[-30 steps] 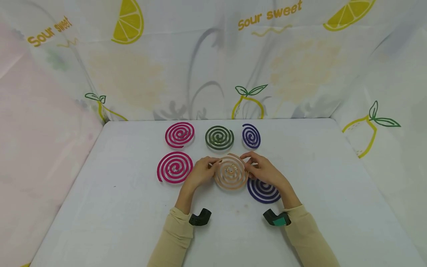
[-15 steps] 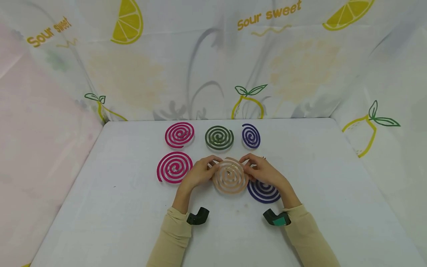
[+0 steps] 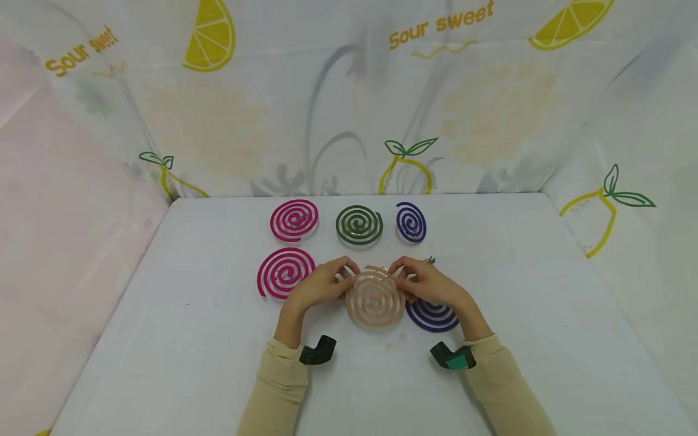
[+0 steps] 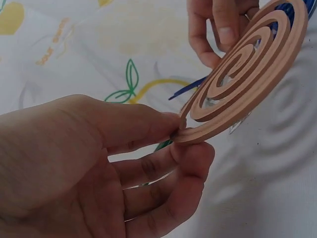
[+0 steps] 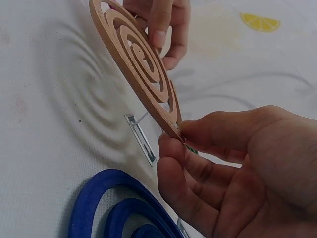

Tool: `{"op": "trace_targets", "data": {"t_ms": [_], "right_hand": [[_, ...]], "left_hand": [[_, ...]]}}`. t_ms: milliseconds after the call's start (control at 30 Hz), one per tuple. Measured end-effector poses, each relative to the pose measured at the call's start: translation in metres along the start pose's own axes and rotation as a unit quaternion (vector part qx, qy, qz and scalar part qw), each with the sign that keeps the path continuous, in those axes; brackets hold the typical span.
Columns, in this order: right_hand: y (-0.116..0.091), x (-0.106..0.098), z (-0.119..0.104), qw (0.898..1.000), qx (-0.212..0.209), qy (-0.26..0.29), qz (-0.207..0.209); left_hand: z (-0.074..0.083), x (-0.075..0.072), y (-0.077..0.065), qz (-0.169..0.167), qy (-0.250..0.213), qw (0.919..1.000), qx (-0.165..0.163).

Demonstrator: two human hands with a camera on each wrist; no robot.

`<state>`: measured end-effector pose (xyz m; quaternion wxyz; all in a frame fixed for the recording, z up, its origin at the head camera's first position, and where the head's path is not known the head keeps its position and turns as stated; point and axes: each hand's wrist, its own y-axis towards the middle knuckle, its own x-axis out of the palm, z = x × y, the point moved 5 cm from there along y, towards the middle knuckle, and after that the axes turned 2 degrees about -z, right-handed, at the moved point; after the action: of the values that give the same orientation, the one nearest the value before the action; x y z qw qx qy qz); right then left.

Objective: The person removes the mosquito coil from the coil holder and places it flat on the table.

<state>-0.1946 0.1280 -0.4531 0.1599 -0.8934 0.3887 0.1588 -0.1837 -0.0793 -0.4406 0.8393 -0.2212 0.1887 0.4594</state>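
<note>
Both hands pinch a tan mosquito coil [image 3: 375,323], one at each side of its far edge. In the left wrist view my left hand [image 4: 143,163] has thumb and fingertips on the rim of the coil [image 4: 225,130]. My right hand [image 5: 218,168] pinches the opposite rim in the right wrist view, where the coil [image 5: 119,57] is tilted above the table and casts a shadow. A thin metal piece [image 5: 141,140], perhaps a coil stand, lies beneath it. A dark blue coil [image 3: 433,312] is on the table, partly hidden by my right hand.
A pink coil [image 3: 286,272] lies just left of my left hand. Along the back are another pink coil [image 3: 294,219], a green coil [image 3: 358,224] and a blue coil [image 3: 411,223]. A printed cloth [image 3: 349,91] rises behind the white table [image 3: 163,351].
The tan coil has moved towards the front of the table. My left hand has shifted slightly left and nearer with it; the metal piece now shows near its far edge. Other coils stay put.
</note>
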Motion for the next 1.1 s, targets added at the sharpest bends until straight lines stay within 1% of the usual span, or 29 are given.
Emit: {"op": "trace_targets", "data": {"t_ms": [200, 300, 400, 500, 633, 767, 967, 1100], "right_hand": [[0.000, 0.004, -0.001, 1.000, -0.005, -0.013, -0.024], [0.001, 0.007, -0.002, 0.999, -0.007, -0.025, -0.035], [0.001, 0.010, -0.003, 0.998, -0.011, -0.039, -0.042], [0.001, 0.012, -0.004, 0.997, -0.019, -0.062, -0.041], [0.003, 0.015, -0.003, 0.994, -0.030, -0.095, -0.038], [0.004, 0.018, -0.002, 0.991, -0.035, -0.120, -0.036], [0.004, 0.020, -0.004, 0.987, -0.051, -0.154, -0.017], [0.005, 0.021, -0.003, 0.983, -0.043, -0.180, -0.004]], "left_hand": [[0.001, 0.000, -0.004, -0.029, 0.005, 0.9995, 0.012], [0.001, 0.001, -0.005, -0.042, 0.014, 0.9990, 0.006], [0.000, 0.001, -0.007, -0.050, 0.013, 0.9986, -0.001], [-0.001, 0.001, -0.009, -0.057, 0.011, 0.9983, -0.003], [-0.002, 0.003, -0.009, -0.076, 0.012, 0.9970, -0.004], [-0.003, 0.006, -0.008, -0.089, 0.013, 0.9958, -0.015], [-0.007, 0.010, -0.006, -0.091, 0.018, 0.9954, -0.025], [-0.009, 0.010, -0.005, -0.085, 0.022, 0.9956, -0.032]]}}
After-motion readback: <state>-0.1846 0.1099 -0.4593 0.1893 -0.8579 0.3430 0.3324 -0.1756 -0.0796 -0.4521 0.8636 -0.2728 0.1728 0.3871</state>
